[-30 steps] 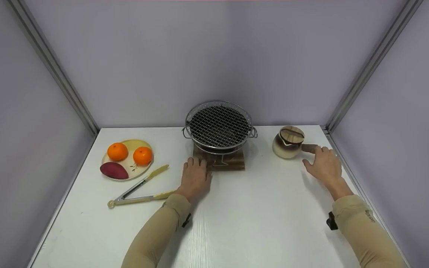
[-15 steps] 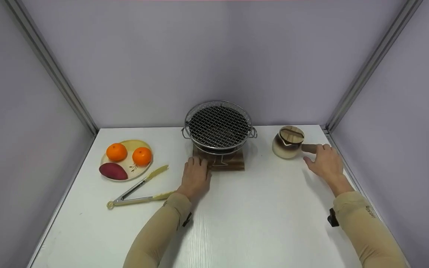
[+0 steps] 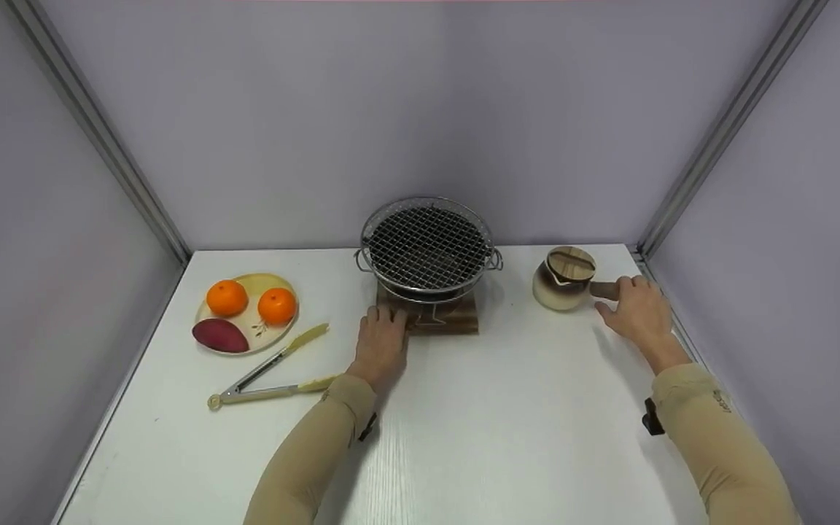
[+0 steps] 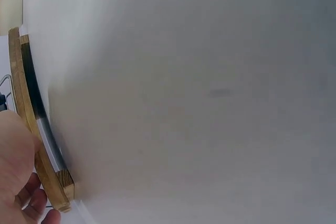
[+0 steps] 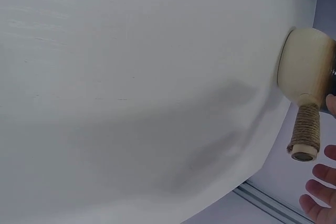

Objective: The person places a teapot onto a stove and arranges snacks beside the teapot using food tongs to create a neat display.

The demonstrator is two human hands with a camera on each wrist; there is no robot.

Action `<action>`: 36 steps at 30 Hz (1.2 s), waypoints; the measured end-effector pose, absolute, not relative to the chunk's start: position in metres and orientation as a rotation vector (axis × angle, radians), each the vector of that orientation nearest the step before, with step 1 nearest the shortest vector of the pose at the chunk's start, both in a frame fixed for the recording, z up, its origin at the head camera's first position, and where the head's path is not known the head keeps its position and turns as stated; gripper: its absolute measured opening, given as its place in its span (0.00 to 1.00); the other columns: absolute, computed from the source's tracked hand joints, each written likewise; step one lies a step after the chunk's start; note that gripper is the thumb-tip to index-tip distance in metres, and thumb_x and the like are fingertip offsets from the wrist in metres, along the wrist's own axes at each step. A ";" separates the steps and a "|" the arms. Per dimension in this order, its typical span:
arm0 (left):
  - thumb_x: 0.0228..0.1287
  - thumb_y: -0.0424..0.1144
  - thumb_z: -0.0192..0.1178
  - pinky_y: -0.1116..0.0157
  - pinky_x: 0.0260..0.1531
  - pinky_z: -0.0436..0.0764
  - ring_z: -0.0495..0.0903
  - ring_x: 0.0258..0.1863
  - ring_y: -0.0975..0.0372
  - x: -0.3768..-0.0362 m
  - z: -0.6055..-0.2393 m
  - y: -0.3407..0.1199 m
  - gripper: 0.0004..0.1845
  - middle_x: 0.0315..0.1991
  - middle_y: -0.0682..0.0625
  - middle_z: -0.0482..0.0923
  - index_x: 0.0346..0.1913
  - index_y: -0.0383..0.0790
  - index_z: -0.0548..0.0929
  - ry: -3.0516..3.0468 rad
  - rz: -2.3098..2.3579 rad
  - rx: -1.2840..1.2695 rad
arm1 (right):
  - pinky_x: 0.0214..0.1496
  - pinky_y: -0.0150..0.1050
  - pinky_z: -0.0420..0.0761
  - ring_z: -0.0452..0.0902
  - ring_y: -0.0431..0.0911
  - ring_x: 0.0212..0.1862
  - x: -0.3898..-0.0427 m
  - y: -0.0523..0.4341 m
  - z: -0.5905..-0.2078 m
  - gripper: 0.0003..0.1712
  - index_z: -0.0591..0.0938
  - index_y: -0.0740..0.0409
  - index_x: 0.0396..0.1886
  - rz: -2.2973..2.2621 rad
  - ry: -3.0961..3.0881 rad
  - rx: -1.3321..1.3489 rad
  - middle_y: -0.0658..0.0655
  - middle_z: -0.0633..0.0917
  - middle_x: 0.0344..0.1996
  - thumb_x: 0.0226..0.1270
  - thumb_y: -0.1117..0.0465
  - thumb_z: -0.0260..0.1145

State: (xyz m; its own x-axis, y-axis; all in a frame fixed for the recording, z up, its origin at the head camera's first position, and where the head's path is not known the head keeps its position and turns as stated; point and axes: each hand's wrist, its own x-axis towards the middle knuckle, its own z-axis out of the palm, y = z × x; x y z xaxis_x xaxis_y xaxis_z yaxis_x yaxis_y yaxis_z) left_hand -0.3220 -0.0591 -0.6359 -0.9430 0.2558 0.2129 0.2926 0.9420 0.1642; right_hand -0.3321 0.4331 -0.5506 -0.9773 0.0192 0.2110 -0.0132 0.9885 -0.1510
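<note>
Head view: left hand [image 3: 382, 346] flat on tabletop [image 3: 464, 423], centre frame, fingers straight, fingertips touching wooden base [image 3: 431, 317] under wire-mesh grill [image 3: 426, 248]. Right hand [image 3: 639, 313] right of centre, fingers at handle of ceramic pot [image 3: 562, 281]; grip unclear here. Plate [image 3: 270, 334] with two oranges [image 3: 227, 297] and sweet potato [image 3: 218, 335] at left; tongs [image 3: 267, 375] just below.

Left wrist view: left hand [image 4: 18, 171] lower left corner, against wooden base [image 4: 37, 145] edge, grasping nothing.

Right wrist view: ceramic pot [image 5: 307, 72] at right edge, rope-wrapped handle [image 5: 305, 132] pointing down; right hand fingers [image 5: 320, 190] lower right, released, just beside handle end, apart.
</note>
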 end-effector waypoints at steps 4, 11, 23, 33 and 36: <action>0.85 0.37 0.59 0.44 0.65 0.79 0.75 0.64 0.42 -0.321 -0.636 -0.059 0.17 0.63 0.34 0.78 0.69 0.39 0.79 -2.895 -0.283 -0.411 | 0.55 0.75 0.81 0.79 0.77 0.59 -0.336 0.434 -0.551 0.37 0.79 0.75 0.60 0.201 -2.925 0.009 0.80 0.82 0.57 0.76 0.44 0.73; 0.75 0.31 0.66 0.44 0.64 0.80 0.75 0.64 0.42 -0.322 -0.637 -0.057 0.24 0.64 0.34 0.78 0.71 0.42 0.79 -2.883 -0.231 -0.399 | 0.59 0.78 0.81 0.77 0.80 0.64 -0.342 0.433 -0.553 0.41 0.77 0.77 0.68 0.142 -2.941 0.013 0.82 0.79 0.65 0.76 0.43 0.72; 0.77 0.31 0.64 0.45 0.67 0.78 0.74 0.68 0.43 -0.324 -0.638 -0.054 0.26 0.68 0.34 0.76 0.74 0.44 0.76 -2.946 -0.210 -0.366 | 0.67 0.79 0.76 0.71 0.80 0.71 -0.350 0.428 -0.560 0.42 0.75 0.75 0.73 0.061 -2.972 0.036 0.82 0.76 0.69 0.78 0.44 0.70; 0.80 0.32 0.61 0.45 0.67 0.79 0.73 0.68 0.42 -0.324 -0.638 -0.051 0.24 0.68 0.34 0.76 0.75 0.43 0.75 -2.966 -0.162 -0.340 | 0.65 0.79 0.77 0.71 0.81 0.72 -0.356 0.426 -0.571 0.41 0.73 0.77 0.74 0.074 -2.986 0.082 0.84 0.75 0.69 0.79 0.48 0.70; 0.80 0.32 0.61 0.45 0.66 0.80 0.74 0.67 0.43 -0.324 -0.636 -0.051 0.24 0.67 0.33 0.76 0.75 0.42 0.75 -2.963 -0.147 -0.342 | 0.65 0.79 0.77 0.71 0.81 0.70 -0.357 0.425 -0.575 0.40 0.73 0.78 0.74 0.092 -2.976 0.090 0.85 0.76 0.68 0.79 0.49 0.70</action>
